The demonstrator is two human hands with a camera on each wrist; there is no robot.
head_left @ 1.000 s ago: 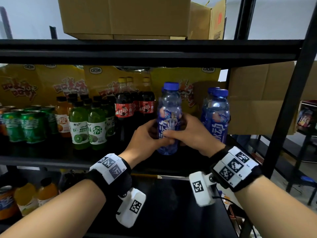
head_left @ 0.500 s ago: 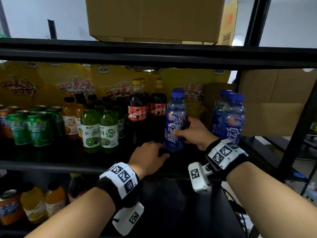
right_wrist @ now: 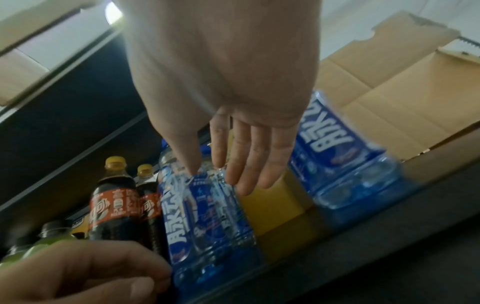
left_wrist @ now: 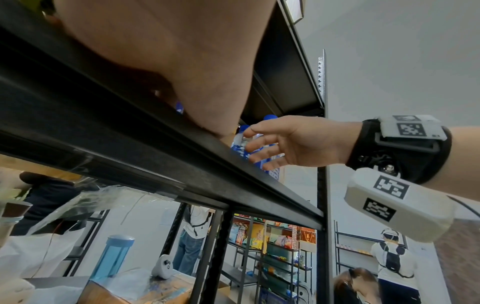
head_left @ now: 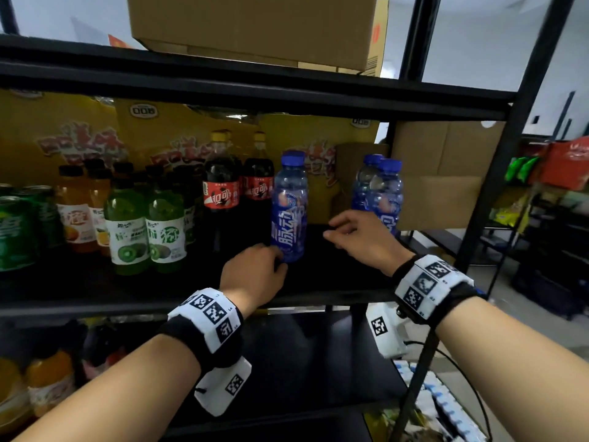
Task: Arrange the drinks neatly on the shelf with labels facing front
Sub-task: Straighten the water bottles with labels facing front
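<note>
Frame center: our left hand point(head_left: 255, 275), fingers curled, touches the blue bottle point(head_left: 289, 212) base; our right hand point(head_left: 360, 237) hovers open beside it.

Blue drink bottle point(head_left: 289, 207): clear plastic, blue cap, blue label with white characters facing front; upright on the black shelf point(head_left: 334, 275), at 3 o'clock of the cola bottles point(head_left: 237, 194). Two matching blue bottles point(head_left: 381, 193): upright, at its 3 o'clock, apart from it.

Black metal shelving point(head_left: 255, 81) is standing against a pale wall point(head_left: 478, 36), cardboard boxes point(head_left: 255, 23) are sitting on top, and further stocked racks point(left_wrist: 272, 242) are lining the grey floor point(head_left: 510, 298) beyond.
</note>
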